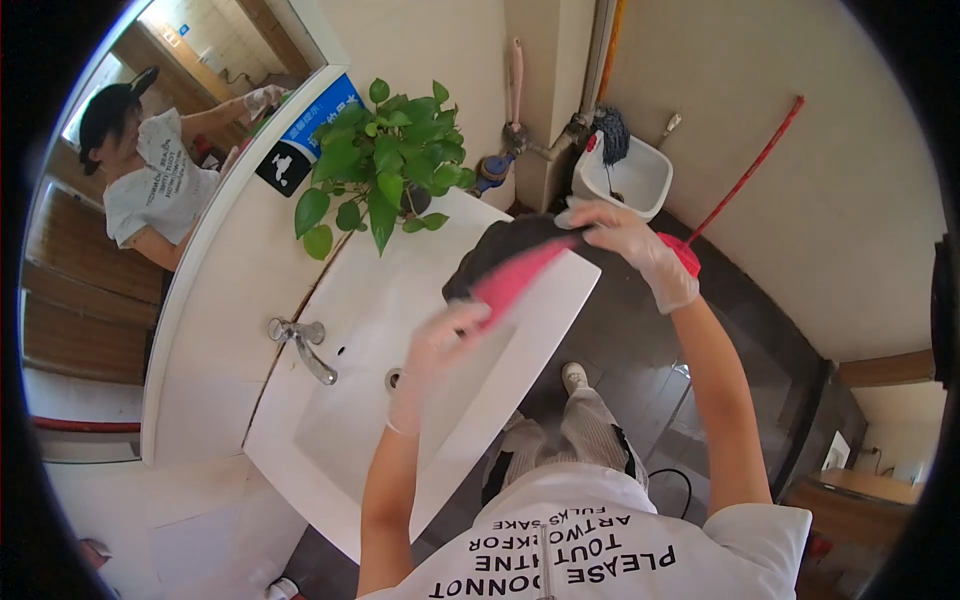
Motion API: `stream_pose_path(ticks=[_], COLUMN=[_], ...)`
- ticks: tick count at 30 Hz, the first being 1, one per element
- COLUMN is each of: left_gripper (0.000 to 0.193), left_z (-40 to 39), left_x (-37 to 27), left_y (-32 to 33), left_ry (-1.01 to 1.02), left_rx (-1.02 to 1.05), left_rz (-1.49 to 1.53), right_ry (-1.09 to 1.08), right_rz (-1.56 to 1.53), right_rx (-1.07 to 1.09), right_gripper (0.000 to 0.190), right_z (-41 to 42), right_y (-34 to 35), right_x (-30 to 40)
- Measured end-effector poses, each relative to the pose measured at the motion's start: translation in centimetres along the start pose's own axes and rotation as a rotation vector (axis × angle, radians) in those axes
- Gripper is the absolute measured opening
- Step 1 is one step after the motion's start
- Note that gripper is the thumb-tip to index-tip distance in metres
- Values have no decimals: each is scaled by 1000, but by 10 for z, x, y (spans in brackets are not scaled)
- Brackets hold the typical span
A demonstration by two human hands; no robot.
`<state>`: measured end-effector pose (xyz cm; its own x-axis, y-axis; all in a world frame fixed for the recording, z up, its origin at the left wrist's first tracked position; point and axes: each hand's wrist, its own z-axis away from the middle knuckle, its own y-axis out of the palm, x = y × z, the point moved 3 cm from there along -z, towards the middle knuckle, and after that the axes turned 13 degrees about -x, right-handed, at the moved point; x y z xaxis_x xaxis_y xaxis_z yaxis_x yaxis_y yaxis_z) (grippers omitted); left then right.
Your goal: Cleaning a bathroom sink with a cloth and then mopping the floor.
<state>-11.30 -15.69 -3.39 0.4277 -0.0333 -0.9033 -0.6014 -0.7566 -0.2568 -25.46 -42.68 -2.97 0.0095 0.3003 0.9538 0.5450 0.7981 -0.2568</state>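
Both my hands wear thin translucent gloves. Between them a dark cloth (487, 246) and a blurred pink cloth (519, 283) are stretched over the far end of a white washbasin (480, 382); whether the two are one piece, I cannot tell. My left hand (442, 334) grips the near left corner of the pink part, above the basin. At the upper right end, my right hand (615, 232) pinches the dark edge with its fingertips. A chrome tap (307, 349) stands at the basin's wall side, left of my left hand.
A leafy potted plant (390, 157) stands on the basin's back corner. Beyond it are pipes and a blue valve (493, 171). A white mop sink (630, 176) holds a dark mop head (611, 135). A red long-handled dustpan (681, 253) leans by the wall. A mirror (150, 210) lines the left wall.
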Motion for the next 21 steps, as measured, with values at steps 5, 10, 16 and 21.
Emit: stream_pose_path(ticks=[5, 10, 16, 21], left_gripper=[42, 56, 59, 61], left_z=[19, -13, -110, -153], left_x=[43, 69, 130, 153], left_y=[70, 149, 143, 127], left_ry=[307, 288, 51, -144], left_rx=[425, 383, 27, -162], left_rz=[-554, -944, -1187, -1190], right_ry=[287, 320, 388, 458], right_rz=[-205, -255, -307, -285], right_rx=[-244, -234, -263, -251], right_gripper=[44, 54, 58, 57], right_z=[50, 71, 79, 81], right_y=[-20, -41, -71, -92], right_x=[-2, -65, -104, -133])
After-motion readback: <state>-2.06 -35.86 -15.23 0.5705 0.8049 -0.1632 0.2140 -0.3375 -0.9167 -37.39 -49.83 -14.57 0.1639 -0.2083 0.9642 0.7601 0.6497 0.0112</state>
